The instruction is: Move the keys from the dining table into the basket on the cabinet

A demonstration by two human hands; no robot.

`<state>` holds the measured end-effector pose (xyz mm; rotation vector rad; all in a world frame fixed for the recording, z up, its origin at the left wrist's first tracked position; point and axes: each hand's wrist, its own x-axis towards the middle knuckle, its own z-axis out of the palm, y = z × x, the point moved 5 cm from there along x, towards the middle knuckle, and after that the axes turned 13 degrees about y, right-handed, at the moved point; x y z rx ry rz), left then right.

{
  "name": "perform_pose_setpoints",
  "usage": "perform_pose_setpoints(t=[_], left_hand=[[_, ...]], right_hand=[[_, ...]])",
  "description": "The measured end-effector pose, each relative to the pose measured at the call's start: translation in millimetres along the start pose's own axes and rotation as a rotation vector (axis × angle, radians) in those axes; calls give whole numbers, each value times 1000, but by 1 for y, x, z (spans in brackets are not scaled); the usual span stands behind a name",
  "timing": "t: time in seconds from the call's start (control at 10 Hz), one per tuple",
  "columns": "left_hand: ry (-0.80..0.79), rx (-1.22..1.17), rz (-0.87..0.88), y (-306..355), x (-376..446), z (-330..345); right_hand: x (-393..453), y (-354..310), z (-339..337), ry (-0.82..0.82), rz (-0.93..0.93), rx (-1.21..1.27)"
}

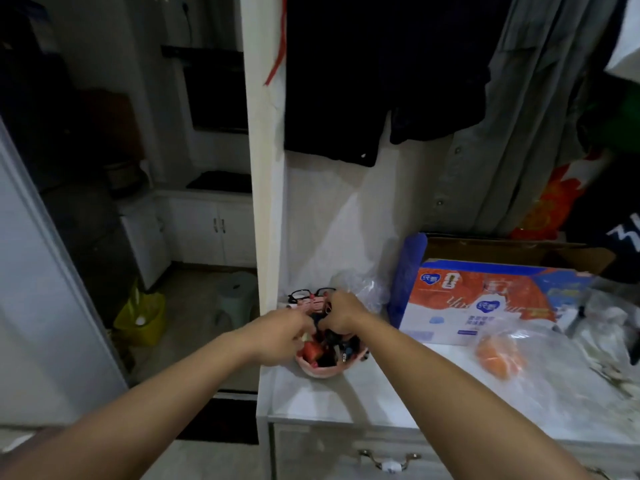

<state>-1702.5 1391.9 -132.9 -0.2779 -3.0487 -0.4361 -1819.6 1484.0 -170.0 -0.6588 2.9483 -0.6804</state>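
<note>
A small pink basket (pixel 320 372) stands near the left end of the white cabinet top (pixel 381 393), filled with several small red and dark items. Both my hands meet just above it. My right hand (pixel 341 315) pinches a dark bunch of keys (pixel 326 311) over the basket's far side. My left hand (pixel 280 336) has its fingers curled on the lower, dark part of the same bunch at the basket's left rim. My fingers hide most of the keys.
Black-framed glasses (pixel 311 293) lie right behind the basket by the wall. To the right are a blue and orange carton (pixel 478 306) and plastic bags holding an orange object (pixel 498 355). Dark clothes (pixel 381 81) hang above. The cabinet's left edge drops off beside the basket.
</note>
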Motion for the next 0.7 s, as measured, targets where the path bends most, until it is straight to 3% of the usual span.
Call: perform_pose_setpoints(t=[0.2,0.5,0.7], left_hand=[[37,-41,-41,-9,-5,8],[202,11,-108,-18,3,-2],[142,85,-133,-17,6,-19]], right_hand=[[-3,2,23,-7,-22,-52],[-11,3,3,-92,-180,-165],[-37,2,-38,-98,-235,-178]])
